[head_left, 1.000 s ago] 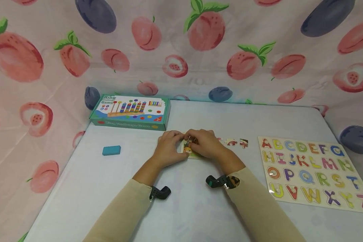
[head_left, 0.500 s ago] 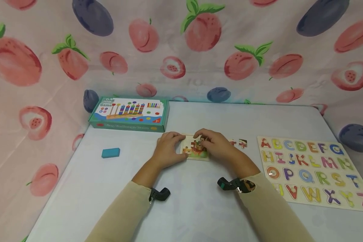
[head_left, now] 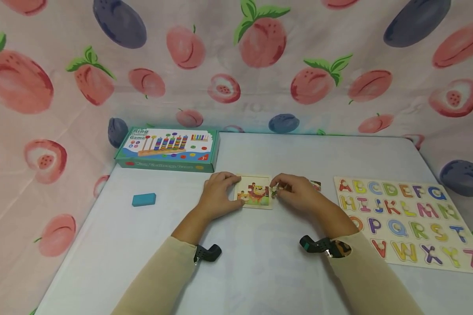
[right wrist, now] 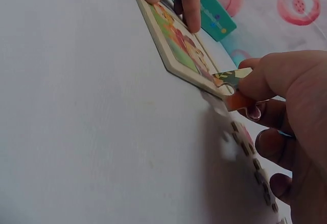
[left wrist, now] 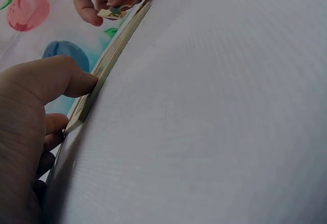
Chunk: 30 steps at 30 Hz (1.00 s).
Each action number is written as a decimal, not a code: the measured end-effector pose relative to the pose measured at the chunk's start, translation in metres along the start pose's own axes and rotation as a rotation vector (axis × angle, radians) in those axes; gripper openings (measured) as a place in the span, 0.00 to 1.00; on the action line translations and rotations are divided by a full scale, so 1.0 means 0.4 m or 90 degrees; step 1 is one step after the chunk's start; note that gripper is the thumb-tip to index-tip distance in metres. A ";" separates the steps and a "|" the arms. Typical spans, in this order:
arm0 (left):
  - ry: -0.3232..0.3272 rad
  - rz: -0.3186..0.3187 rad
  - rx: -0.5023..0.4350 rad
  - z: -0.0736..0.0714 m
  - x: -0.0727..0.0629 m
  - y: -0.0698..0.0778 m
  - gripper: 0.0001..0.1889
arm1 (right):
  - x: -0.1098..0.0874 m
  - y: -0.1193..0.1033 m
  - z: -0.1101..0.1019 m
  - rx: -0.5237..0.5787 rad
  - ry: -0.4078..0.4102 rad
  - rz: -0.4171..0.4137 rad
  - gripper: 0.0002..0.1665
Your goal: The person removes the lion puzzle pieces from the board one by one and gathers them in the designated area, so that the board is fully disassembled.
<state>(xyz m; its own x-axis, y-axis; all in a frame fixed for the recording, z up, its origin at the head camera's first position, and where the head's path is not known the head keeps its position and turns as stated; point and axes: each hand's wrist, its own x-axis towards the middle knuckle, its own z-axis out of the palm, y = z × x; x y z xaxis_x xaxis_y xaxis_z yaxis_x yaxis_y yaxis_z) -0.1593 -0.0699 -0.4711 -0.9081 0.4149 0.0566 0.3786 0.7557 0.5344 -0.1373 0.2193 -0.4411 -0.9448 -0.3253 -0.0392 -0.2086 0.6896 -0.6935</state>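
Note:
A small wooden puzzle tray [head_left: 245, 183] lies flat on the table, with joined bear-picture pieces [head_left: 256, 195] in its lower part. My left hand [head_left: 218, 194] grips its left side, thumb at the lower edge and index finger near the upper corner. Just off the tray's right edge, my right hand [head_left: 299, 192] pinches a jigsaw piece [right wrist: 237, 101] with green and orange print between thumb and fingers. In the right wrist view this piece is held tilted beside the tray corner. Loose puzzle pieces [right wrist: 242, 142] lie in a row beneath the right hand, partly hidden by it.
A wooden alphabet board [head_left: 406, 218] lies at the right, partly under the right sleeve. The green game box [head_left: 167, 148] sits at the back left, and a blue block [head_left: 143, 199] lies left of the left hand. A fruit-print cloth hangs behind the table.
My right hand has moved right from over the tray to beyond its right edge, uncovering the bear picture. The left hand stays on the tray.

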 end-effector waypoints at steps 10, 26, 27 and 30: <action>0.009 0.005 0.006 0.005 0.000 -0.001 0.38 | -0.025 0.022 -0.011 -0.061 0.001 -0.020 0.14; 0.013 0.011 0.004 0.001 -0.004 -0.001 0.38 | -0.036 0.030 -0.016 -0.133 0.036 -0.025 0.14; 0.012 0.013 0.003 0.000 -0.004 0.000 0.38 | -0.038 0.030 -0.015 -0.136 0.040 -0.024 0.14; 0.014 0.018 0.003 -0.002 -0.005 0.004 0.38 | -0.040 0.033 -0.010 -0.144 0.051 -0.026 0.15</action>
<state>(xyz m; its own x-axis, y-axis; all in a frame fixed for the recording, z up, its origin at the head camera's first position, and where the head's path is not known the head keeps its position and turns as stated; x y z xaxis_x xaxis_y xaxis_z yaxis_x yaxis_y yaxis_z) -0.1573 -0.0700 -0.4697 -0.9007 0.4250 0.0901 0.4050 0.7463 0.5282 -0.1259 0.2362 -0.4467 -0.9495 -0.3098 0.0491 -0.2900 0.8073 -0.5140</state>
